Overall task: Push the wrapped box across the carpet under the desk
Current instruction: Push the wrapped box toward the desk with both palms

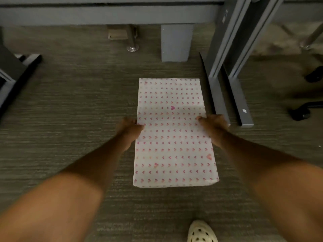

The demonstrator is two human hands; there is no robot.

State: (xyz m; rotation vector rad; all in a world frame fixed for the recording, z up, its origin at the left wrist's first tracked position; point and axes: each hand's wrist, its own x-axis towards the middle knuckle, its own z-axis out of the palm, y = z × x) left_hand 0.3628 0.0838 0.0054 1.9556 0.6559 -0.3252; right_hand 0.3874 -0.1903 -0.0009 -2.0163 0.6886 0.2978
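Two hands clamp the long sides of the flat rectangular box wrapped in white paper with pink hearts (172, 131): left hand (130, 129), then right hand (214, 125), fingers curled over its edges. Box lies on grey ribbed carpet (70, 110), beside the grey metal desk leg (225, 81). Roughly midway, I judge; far end not yet at the back panel.
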